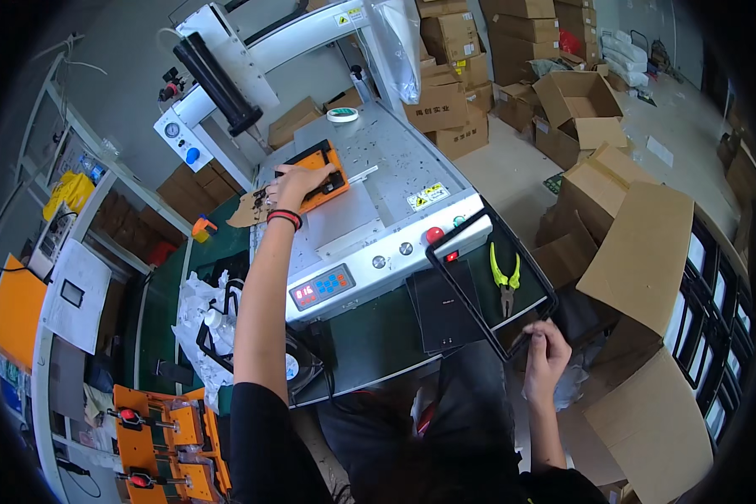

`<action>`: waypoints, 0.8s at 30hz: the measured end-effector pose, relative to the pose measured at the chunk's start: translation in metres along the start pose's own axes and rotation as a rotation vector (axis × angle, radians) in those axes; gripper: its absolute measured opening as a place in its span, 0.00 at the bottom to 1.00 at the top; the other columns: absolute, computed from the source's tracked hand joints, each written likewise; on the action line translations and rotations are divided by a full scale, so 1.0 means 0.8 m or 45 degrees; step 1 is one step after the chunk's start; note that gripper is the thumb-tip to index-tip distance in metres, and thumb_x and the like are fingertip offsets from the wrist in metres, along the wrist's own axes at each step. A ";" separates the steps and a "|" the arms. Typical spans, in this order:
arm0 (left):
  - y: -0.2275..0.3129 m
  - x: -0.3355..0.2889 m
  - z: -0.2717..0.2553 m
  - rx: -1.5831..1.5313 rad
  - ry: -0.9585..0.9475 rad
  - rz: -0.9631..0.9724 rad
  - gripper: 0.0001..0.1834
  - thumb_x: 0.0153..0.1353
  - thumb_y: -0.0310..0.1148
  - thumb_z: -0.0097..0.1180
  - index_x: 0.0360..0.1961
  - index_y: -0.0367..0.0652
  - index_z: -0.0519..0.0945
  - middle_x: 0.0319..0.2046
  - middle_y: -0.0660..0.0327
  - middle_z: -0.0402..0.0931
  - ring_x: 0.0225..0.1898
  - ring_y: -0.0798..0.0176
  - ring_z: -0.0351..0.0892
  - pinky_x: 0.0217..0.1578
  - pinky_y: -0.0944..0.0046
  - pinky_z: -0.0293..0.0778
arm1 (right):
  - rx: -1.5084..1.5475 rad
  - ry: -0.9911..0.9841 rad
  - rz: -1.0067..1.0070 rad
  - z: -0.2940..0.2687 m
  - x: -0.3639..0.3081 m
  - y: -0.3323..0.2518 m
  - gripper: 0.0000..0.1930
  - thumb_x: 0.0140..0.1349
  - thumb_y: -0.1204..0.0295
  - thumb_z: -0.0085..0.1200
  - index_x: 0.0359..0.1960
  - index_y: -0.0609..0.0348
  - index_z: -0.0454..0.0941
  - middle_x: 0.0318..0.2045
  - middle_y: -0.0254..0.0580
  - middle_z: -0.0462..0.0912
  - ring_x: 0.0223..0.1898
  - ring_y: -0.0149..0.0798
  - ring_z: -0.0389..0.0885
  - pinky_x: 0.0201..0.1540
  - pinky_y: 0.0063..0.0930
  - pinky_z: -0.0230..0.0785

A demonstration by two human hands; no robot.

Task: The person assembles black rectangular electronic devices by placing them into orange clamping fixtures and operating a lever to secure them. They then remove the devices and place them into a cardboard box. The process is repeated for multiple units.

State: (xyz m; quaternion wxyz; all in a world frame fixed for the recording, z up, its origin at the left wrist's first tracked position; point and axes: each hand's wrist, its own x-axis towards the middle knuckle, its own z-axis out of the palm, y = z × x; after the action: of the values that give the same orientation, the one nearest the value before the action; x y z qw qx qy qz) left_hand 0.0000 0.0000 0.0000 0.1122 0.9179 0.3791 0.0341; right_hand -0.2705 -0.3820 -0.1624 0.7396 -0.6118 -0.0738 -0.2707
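My left hand reaches onto the machine bed and rests over an orange fixture with black parts, its fingers bent around the near side. What lies beneath the palm is hidden. In my right hand a thin black rectangular frame is pinched near its lower corner and held up in front of the bench. Through the frame's opening I see yellow-green pliers and flat dark plates on the bench. A scrap of brown cardboard sits just left of the fixture.
A black cylinder and nozzle hang from the machine's gantry above the bed. A red button and lit panel line the front. Tape stands far back. An open carton of black frames is at right; orange clamps at lower left.
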 end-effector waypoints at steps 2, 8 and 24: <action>-0.031 0.021 -0.018 -0.016 0.062 0.054 0.72 0.35 0.68 0.58 0.61 0.13 0.41 0.54 0.32 0.65 0.50 0.44 0.73 0.52 0.54 0.68 | -0.079 -0.050 0.010 0.035 0.016 -0.022 0.06 0.63 0.79 0.49 0.33 0.68 0.79 0.30 0.43 0.81 0.29 0.29 0.73 0.32 0.20 0.66; -0.075 -0.142 -0.074 -0.728 -0.126 0.455 0.61 0.42 0.64 0.60 0.54 0.11 0.56 0.42 0.42 0.70 0.44 0.52 0.73 0.46 0.58 0.70 | 0.048 -0.239 -0.115 0.148 0.133 -0.026 0.08 0.63 0.78 0.51 0.39 0.72 0.79 0.32 0.43 0.81 0.30 0.34 0.83 0.34 0.20 0.75; -0.346 -0.443 0.097 -1.673 -0.161 0.849 0.63 0.37 0.41 0.70 0.63 0.40 0.34 0.62 0.36 0.48 0.64 0.42 0.52 0.64 0.48 0.45 | -0.328 -0.875 0.034 0.396 0.144 0.020 0.10 0.59 0.73 0.57 0.31 0.72 0.81 0.16 0.47 0.81 0.17 0.34 0.82 0.21 0.23 0.76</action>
State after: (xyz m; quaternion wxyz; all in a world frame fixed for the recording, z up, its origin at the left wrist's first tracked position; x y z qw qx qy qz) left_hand -0.4312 -0.0730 -0.1315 0.6441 0.7281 -0.0259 0.2333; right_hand -0.0949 -0.1167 -0.0492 0.5920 -0.7561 -0.2753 -0.0467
